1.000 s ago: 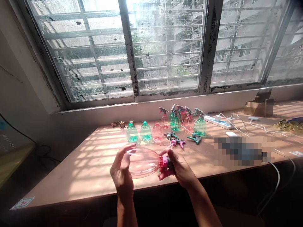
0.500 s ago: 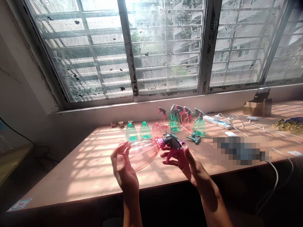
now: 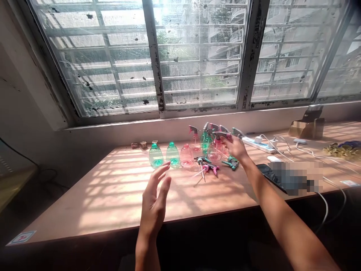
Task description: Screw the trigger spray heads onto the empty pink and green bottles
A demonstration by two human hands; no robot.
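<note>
My right hand (image 3: pixel 235 146) is closed around the trigger head of a pink spray bottle (image 3: pixel 215 152), which is upright among the other assembled bottles. Over the front of the table, my left hand (image 3: pixel 154 197) is open and holds nothing. Just beyond its fingers stand a green bottle (image 3: pixel 156 156), a second green bottle (image 3: pixel 172 154) and a pink bottle (image 3: pixel 186 157), all without spray heads. Loose on the wood lie a pink trigger head (image 3: pixel 211 169) and a green trigger head (image 3: pixel 231 163); thin tubes lie near the pink one.
Several assembled spray bottles, including a pink one (image 3: pixel 195 141), cluster by the wall. A power strip (image 3: pixel 259 145) with white cables is to the right, near a dark phone (image 3: pixel 270 177) beside a blurred patch. Small brown objects (image 3: pixel 143 145) sit at the back left.
My right hand has carried the pink spray bottle away and back to the group, where it is now upright. My left hand has let go of its body.
</note>
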